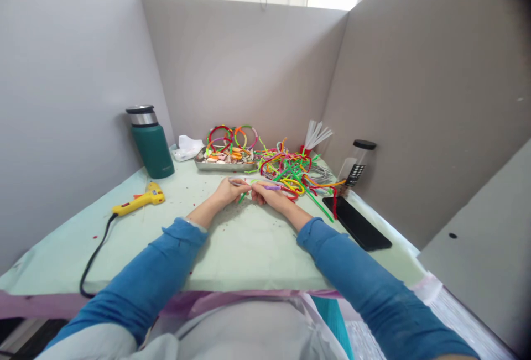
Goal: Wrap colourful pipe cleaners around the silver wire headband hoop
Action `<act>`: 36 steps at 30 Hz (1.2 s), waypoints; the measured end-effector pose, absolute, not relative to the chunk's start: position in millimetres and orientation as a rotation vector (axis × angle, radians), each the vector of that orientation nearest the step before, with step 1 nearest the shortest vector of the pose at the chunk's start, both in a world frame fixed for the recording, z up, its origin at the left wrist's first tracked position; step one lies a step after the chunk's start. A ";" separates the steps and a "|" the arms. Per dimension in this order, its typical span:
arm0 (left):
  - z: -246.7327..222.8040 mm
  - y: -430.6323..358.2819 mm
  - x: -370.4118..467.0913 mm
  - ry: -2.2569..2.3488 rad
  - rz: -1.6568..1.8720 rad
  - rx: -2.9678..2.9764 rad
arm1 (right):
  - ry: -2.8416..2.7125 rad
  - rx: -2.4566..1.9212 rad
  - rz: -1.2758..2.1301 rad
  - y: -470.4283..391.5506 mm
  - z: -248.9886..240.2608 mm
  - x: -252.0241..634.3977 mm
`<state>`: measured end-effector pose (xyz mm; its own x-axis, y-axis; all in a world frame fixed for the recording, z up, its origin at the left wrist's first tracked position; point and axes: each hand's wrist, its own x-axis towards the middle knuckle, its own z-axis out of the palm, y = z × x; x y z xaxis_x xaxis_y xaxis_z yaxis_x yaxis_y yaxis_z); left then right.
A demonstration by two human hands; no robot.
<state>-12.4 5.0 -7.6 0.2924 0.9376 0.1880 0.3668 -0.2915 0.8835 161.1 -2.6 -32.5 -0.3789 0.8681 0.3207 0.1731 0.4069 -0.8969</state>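
My left hand (227, 191) and my right hand (267, 194) meet at the middle of the pale green table (232, 249). Together they pinch a thin grey wire band (244, 183) with a purple pipe cleaner (272, 187) at the right-hand end. A green pipe cleaner (241, 198) pokes out below between the two hands. Both sleeves are blue. Just beyond my right hand lies a tangled heap of coloured pipe cleaners (292, 169).
A yellow glue gun (141, 199) with a black cord lies at the left. A green flask (151, 141) stands at the back left. A metal tray (226, 158) with coloured hoops, white straws (316, 134), a clear jar (357, 163) and a black phone (357, 223) are nearby. Grey partitions surround the table.
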 end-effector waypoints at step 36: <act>-15.4 8.0 -15.4 1.009 0.866 1.658 | -1.793 -0.903 1.041 -2.8 -31.6 160.2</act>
